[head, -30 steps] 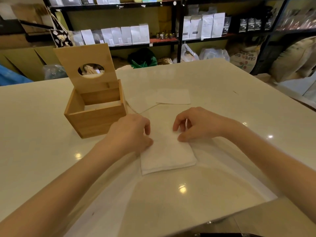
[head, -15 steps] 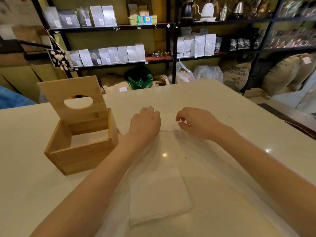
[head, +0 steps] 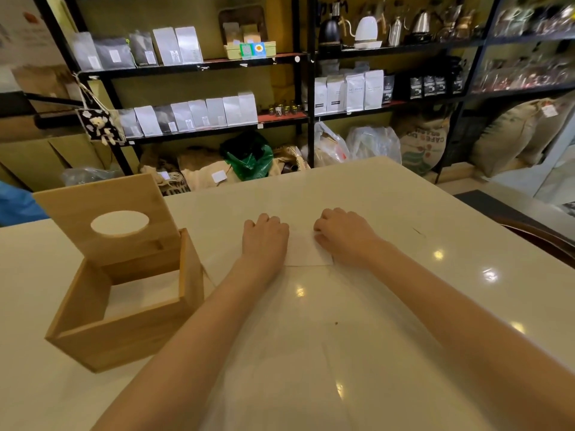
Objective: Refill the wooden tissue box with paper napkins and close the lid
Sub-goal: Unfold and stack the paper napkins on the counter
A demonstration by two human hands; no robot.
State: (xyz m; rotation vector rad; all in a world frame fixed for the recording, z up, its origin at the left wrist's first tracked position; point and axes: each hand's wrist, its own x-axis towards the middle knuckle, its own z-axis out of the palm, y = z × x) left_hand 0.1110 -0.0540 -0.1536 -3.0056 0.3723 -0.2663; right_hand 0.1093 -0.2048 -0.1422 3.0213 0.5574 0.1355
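The wooden tissue box [head: 124,337] stands at the left of the table. Its lid [head: 105,219], with an oval hole, is tilted up and back. A pale layer shows inside the box. Farther out, right of the box, a single white paper napkin [head: 306,251] lies flat on the table. My left hand [head: 264,239] covers its left edge with the fingers curled down. My right hand [head: 343,236] grips its right edge the same way. Between my forearms, close to me, a pale napkin stack [head: 280,384] is faintly visible.
The cream table [head: 435,290] reaches right to an edge with a dark chair back [head: 541,234] beyond it. Behind the table's far edge stand black shelves [head: 306,88] with white bags and kettles. Sacks and plastic bags sit on the floor.
Both hands left the near napkin stack and reached forward to the single napkin farther out. The view tilted up, so the box and stack sit lower in frame.
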